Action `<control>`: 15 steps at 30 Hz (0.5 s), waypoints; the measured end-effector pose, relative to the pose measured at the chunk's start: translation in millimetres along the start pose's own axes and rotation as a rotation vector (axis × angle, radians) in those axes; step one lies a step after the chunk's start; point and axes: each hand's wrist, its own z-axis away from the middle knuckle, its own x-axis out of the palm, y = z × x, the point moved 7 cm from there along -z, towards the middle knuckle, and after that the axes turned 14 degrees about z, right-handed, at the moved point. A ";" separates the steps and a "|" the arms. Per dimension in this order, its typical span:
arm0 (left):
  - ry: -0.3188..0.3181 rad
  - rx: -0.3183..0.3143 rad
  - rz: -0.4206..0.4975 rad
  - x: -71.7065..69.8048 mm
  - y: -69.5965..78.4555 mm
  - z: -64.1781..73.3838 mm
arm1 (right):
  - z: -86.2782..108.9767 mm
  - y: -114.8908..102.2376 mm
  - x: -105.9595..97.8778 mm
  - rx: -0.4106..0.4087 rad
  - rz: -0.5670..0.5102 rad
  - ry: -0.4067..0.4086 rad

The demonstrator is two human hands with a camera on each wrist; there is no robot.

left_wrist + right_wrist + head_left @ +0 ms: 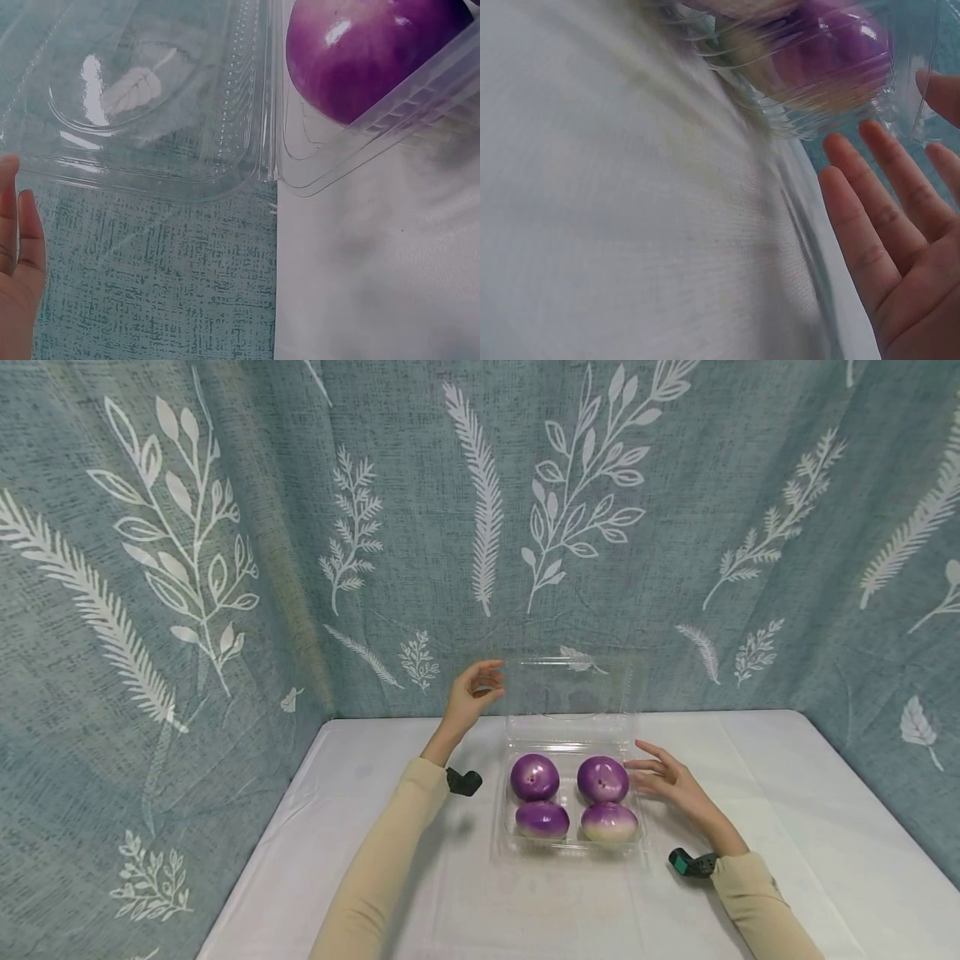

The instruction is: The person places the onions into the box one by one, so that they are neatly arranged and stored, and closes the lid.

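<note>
A clear plastic clamshell box (573, 845) stands on the table, its transparent lid (567, 689) raised upright at the back. Inside sit several glossy, round purple vegetables (535, 777) with pale undersides, in two rows. My left hand (476, 689) is at the lid's left edge, fingers loosely bent; in the left wrist view its fingertips are right at the rim. Beside the box's back right corner is my right hand (670, 781). Its fingers (885, 210) are spread and fairly straight, tips close to the ribbed side wall, with nothing gripped.
A white cloth (555, 910) covers the table. Teal curtains (420, 527) with white leaf prints close off the back and sides. Dark camera mounts, one on the left wrist (463, 782) and one on the right wrist (692, 863), stick out toward the box.
</note>
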 end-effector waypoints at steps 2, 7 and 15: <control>-0.004 -0.004 0.004 0.1 0.8 0.9 | 0.6 -0.1 0.4 0.006 0.005 0.000; -0.006 -0.014 0.003 -1.3 -2.1 2.6 | 3.0 -1.8 1.9 -0.009 0.022 0.000; -0.033 0.015 -0.003 1.2 4.5 8.0 | 6.6 -2.1 4.0 -0.044 0.016 -0.004</control>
